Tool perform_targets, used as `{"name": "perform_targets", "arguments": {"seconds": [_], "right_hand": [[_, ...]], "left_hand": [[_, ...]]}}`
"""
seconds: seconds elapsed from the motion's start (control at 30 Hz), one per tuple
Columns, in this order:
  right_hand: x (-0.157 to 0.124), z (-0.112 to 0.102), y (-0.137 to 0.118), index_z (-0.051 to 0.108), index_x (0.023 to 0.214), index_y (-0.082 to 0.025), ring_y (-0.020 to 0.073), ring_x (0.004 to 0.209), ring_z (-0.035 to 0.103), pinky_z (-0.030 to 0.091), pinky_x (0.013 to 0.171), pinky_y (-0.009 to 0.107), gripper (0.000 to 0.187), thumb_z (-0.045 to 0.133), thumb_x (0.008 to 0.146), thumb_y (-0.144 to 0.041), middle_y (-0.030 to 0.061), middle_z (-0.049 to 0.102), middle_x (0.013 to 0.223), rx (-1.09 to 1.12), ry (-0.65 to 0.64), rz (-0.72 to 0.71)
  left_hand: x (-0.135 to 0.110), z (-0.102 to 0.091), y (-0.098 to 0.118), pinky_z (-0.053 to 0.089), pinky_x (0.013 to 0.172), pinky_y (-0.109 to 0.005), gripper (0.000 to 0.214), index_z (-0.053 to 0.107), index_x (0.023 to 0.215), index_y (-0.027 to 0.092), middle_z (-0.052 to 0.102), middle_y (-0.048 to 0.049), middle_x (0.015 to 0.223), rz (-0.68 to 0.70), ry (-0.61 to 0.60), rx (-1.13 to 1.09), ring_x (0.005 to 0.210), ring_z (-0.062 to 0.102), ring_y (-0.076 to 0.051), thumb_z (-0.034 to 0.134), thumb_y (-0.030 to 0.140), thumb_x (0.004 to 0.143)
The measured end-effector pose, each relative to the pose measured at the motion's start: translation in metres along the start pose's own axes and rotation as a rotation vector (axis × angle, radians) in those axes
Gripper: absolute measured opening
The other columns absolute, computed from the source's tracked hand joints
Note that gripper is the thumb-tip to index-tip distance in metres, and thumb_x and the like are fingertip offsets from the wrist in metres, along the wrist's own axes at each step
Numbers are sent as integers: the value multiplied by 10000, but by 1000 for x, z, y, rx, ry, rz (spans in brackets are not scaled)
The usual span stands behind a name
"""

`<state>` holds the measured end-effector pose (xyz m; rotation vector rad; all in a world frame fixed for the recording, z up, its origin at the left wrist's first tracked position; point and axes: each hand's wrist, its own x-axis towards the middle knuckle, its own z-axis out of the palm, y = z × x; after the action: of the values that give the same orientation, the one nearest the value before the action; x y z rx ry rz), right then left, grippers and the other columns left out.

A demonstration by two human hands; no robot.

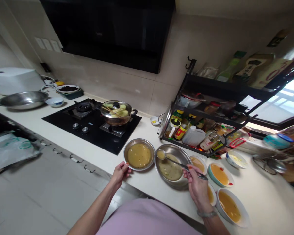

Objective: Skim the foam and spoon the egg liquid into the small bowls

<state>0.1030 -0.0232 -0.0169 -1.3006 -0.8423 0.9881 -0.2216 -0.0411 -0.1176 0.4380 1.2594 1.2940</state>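
Left hand: the left hand [121,173] pinches the near left rim of a shallow, round, shiny steel bowl [139,142], thumb and fingers together at the metal edge.
Right hand: the right hand [197,187], a band at its wrist, grips the dark, slender handle of a long metal ladle [177,164].
Ladle cup: round and filled with yellowish liquid, over the left part of a deeper, wide steel bowl [176,149]; whether it touches the rim, I cannot tell.
Steel bowls: side by side on the smooth white countertop [147,130], the shallow one left, the deeper one right; both hold cloudy yellow-brown liquid with pale bits.
Right bowls: several rounded bowls of orange-brown liquid, among them a teal-sided bowl [210,181] and, nearer, a large glossy white bowl [245,218].
Rack: a black metal tiered rack [205,81] on the far right, crowded with bottles and jars of plastic and glass.
Hob: a flat black glass hob [98,140] on the left, bearing a round metal pot [116,121] under a transparent domed lid, pale green pieces showing through.
Far left: a broad, shallow steel basin [26,99] with a polished surface.
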Motion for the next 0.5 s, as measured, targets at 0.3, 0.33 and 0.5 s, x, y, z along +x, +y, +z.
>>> {"name": "perform_targets", "arguments": {"seconds": [0.3,0.33,0.5], "right_hand": [[-10,-36,9,695,864,-207,228,622,656,564,612,376,254,637,758,-430,83,701,747,-473,-142,-342],[-12,-38,10,709,870,-211,244,699,676,576,665,395,237,631,767,-410,98,714,819,-516,-199,-424],[-19,-32,9,726,932,-221,272,957,669,571,832,425,201,592,823,-324,107,712,971,-590,-314,-667]], "left_hand": [[1,-1,-1,398,418,-146,462,448,645,186,601,25,515,-20,-4,-22,457,542,-73,793,487,583],[2,-1,-2,397,417,-146,459,451,647,185,602,24,517,-19,-6,-21,457,544,-73,791,487,586],[2,-2,-2,394,414,-146,454,456,643,182,596,27,513,-11,-16,-23,455,546,-73,790,487,592]]}}
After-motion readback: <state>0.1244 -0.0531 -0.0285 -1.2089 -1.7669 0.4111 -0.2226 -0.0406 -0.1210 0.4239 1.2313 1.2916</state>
